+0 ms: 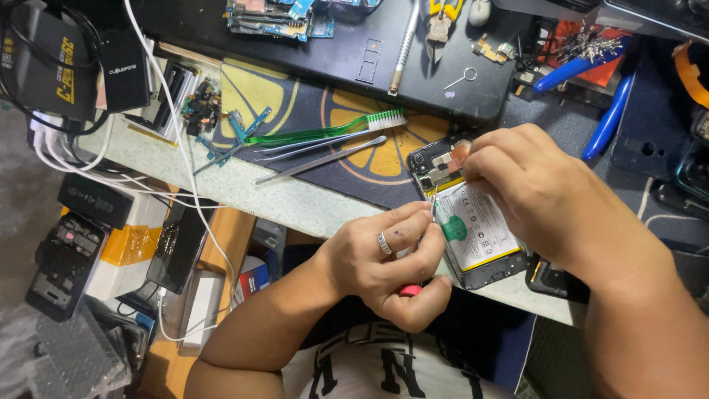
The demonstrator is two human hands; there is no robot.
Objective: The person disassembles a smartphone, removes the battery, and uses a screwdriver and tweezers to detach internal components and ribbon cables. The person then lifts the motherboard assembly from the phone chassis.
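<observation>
I'm looking down at a cluttered repair worktop (295,203), pale speckled surface with a dark mat (295,111) printed with yellow citrus slices lying across it. My left hand (391,262) is closing around a thin screwdriver (422,244) with a red end, tip pointing up toward the opened phone (473,222); a ring is showing on one finger. My right hand (532,192) is pinching narrow at the phone's top end, fingertips touching the board area, what's between them I can't tell. The opened phone is lying back-off at the worktop's near edge, white battery with a green patch facing up, partly on the mat. Near the mat's middle a green toothbrush (325,131) and metal tweezers (317,157) are lying side by side, angled. Toward the far edge a black tray (354,52) is carrying circuit boards (277,18) and a metal rod. Blue-handled tools (591,96) are sitting at the far right corner. White cables (170,111) are running down the left edge past black boxes (66,59). Below the left edge, more phones (66,262) and boxes are piling up on a lower shelf.
</observation>
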